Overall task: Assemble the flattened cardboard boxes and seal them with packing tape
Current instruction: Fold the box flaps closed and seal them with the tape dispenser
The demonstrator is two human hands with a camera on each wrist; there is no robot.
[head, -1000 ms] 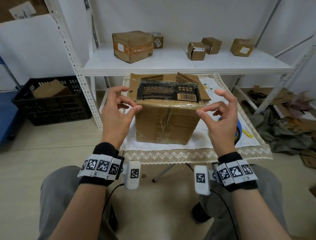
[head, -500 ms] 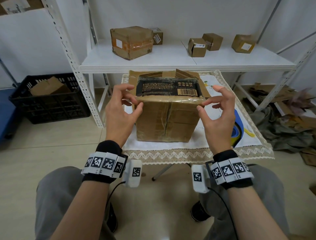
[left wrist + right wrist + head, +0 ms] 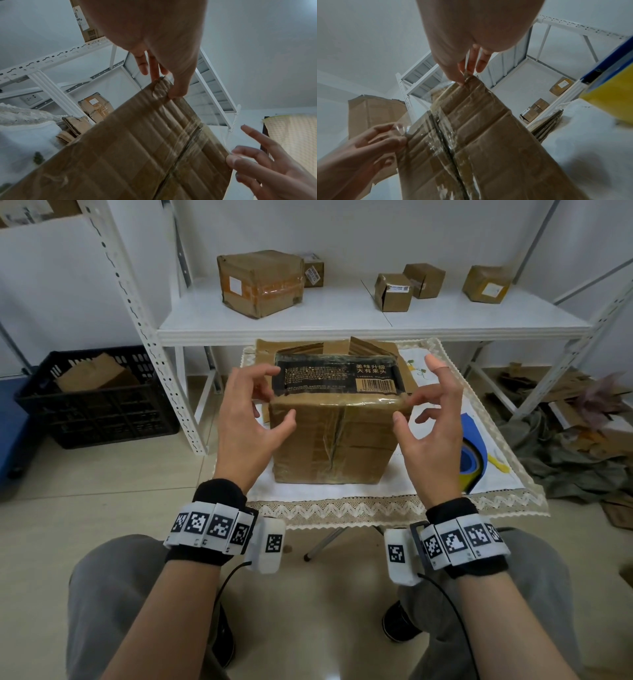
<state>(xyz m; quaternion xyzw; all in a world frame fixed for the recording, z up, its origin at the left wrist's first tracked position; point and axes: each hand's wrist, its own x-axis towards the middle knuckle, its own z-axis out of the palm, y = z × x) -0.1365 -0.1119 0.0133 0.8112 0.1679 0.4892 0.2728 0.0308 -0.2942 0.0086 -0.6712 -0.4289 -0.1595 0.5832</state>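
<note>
Pinched a strip of clear tape at both ends: with the left grip at the near left top corner of the box, with the right grip at the near right corner, spare fingers spread. Held the strip along the top front edge, with the box upright on the tabletop, just below the shelf. Looked mid-seal, taping that edge. Next, probably called for pressing the strip down and smoothing it round both corners without trapping wrinkles. Against a second earlier, had closed in from just off the corners onto the edge itself and left the box where it stood.
</note>
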